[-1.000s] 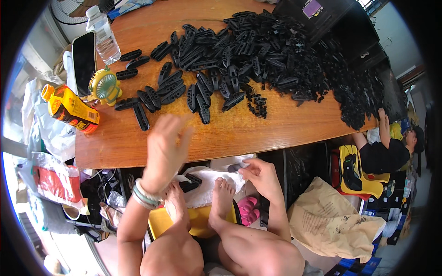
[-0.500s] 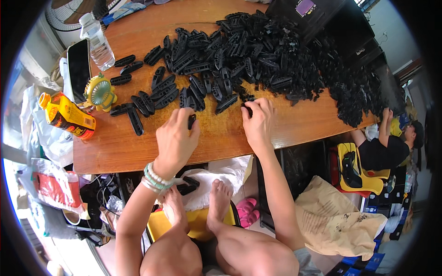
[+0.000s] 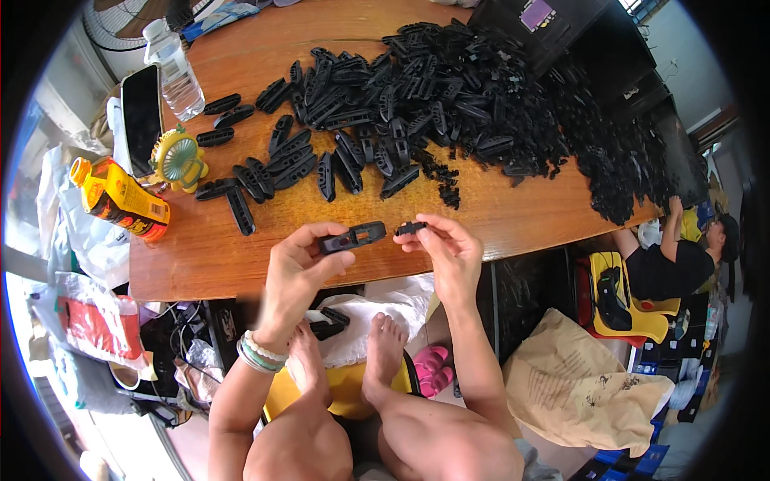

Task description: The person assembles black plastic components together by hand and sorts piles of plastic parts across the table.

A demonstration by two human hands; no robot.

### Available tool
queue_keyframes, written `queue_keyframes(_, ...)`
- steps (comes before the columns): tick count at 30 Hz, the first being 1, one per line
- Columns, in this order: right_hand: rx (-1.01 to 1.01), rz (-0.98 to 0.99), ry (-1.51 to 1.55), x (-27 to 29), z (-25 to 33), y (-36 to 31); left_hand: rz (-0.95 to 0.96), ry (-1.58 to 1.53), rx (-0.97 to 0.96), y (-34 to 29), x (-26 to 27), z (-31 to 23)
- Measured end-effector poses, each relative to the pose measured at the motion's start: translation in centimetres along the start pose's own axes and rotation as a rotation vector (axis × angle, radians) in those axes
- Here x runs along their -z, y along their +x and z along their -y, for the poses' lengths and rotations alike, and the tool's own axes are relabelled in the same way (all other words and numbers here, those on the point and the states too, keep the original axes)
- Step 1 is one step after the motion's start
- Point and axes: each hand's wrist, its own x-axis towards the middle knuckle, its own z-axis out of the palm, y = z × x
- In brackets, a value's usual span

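Observation:
Over the front edge of the wooden table (image 3: 216, 268), my left hand (image 3: 298, 268) pinches a long black plastic housing (image 3: 354, 237) with a hollow in its middle. Just right of it, my right hand (image 3: 451, 255) holds a small black plastic piece (image 3: 411, 228) between thumb and fingertips. The two parts are close together but apart. Beyond my hands lies a large heap of black plastic housings (image 3: 353, 92). A trail of small black pieces (image 3: 446, 183) lies on the table in front of that heap. Several more housings (image 3: 241, 210) are scattered to the left.
At the left stand a yellow bottle (image 3: 120, 200), a phone (image 3: 142, 120), a small yellow fan (image 3: 178, 160) and a clear water bottle (image 3: 174, 76). Dark bins (image 3: 597, 56) rise at the back right. Another person (image 3: 670, 256) sits by a yellow chair (image 3: 622, 301) at the right.
Both hands have drawn back from the pile toward me. The housing in my left hand and the small piece in my right now show plainly, facing each other.

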Motion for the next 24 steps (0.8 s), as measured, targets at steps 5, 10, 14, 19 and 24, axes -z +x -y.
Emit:
queue_keyframes(5,0.102,0.022,-0.085,-0.9,0.8,-1.5,0.07,0.032,0.037,-0.9,-0.9,-0.1)
queue_keyframes(10,-0.056,-0.084,-0.166,-4.0,2.0,-3.4,0.039,-0.129,0.022,-2.2,-1.9,0.4)
queue_keyframes(14,-0.048,-0.077,-0.226,-3.5,2.3,-3.8,0.064,-0.201,0.081,-2.3,-1.9,-0.4)
queue_keyframes(19,-0.003,-0.01,-0.372,-3.5,2.4,-4.4,0.229,-0.077,0.16,-2.1,-1.2,-0.5)
queue_keyframes(24,0.529,0.003,-0.887,-3.2,2.0,-4.4,0.144,-0.068,0.118,-2.5,-1.7,-0.4)
